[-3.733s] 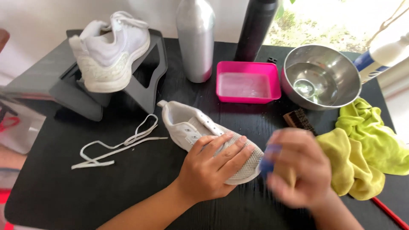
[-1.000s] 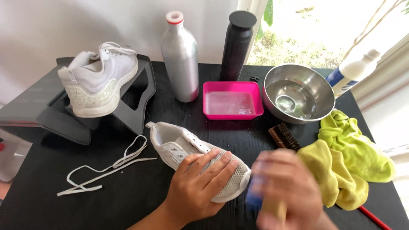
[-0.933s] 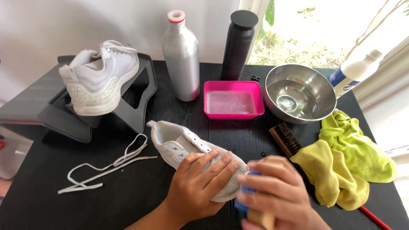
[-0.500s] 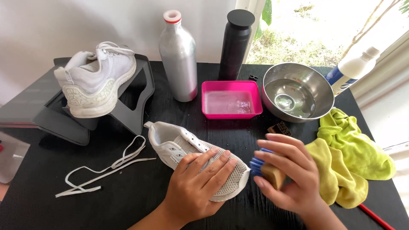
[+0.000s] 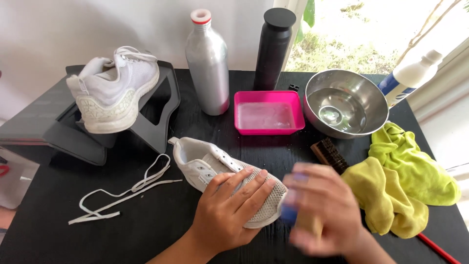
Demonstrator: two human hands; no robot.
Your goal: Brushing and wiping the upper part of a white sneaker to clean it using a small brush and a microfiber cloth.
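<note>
A white unlaced sneaker (image 5: 205, 161) lies on the black table (image 5: 58, 239), toe toward me. My left hand (image 5: 229, 210) presses flat on its mesh toe. My right hand (image 5: 322, 210), blurred by motion, grips a small brush (image 5: 293, 215) with a wooden handle and blue bristles right at the toe's tip. A loose white shoelace (image 5: 127, 188) lies left of the sneaker.
A second white sneaker (image 5: 117, 88) rests on a black stand (image 5: 161, 122) at the back left. Behind stand a silver bottle (image 5: 207, 61), a black bottle (image 5: 273, 46), a pink tray (image 5: 268, 112) and a steel bowl (image 5: 344, 102). A dark brush (image 5: 330, 154) and yellow-green cloths (image 5: 400, 186) lie right.
My right hand has kept moving back and forth with the brush at the sneaker's toe, now slightly lower and blurred. My left hand stays pressed on the shoe.
</note>
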